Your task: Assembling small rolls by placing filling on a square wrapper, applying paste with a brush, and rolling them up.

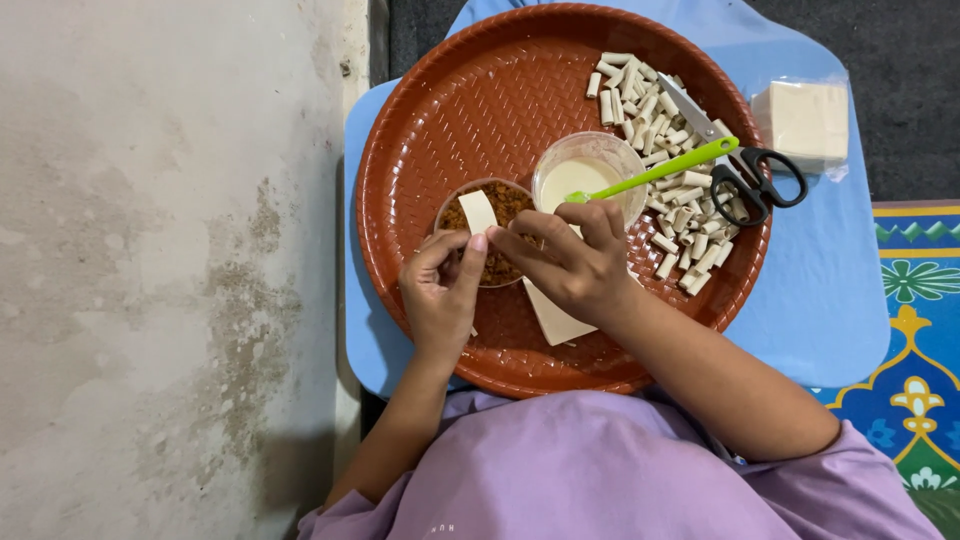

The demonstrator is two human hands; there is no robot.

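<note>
A round brown woven tray (470,110) lies on a light blue board. My left hand (440,295) and my right hand (565,262) meet over a small bowl of brown crumbly filling (505,200), and together they pinch a pale strip of pastry (478,212) that stands up above the bowl. More pale pastry sheet (553,320) lies on the tray under my right hand. Beside the brown bowl stands a clear bowl of creamy white liquid (575,180) with a green spoon (665,167) resting in it.
A heap of several small pale rolled pastry pieces (665,130) covers the tray's right side, with black-handled scissors (745,170) lying across it. A wrapped stack of pastry sheets (805,120) sits on the blue board (830,290). A rough concrete floor (160,270) lies at left, a patterned mat (915,320) at right.
</note>
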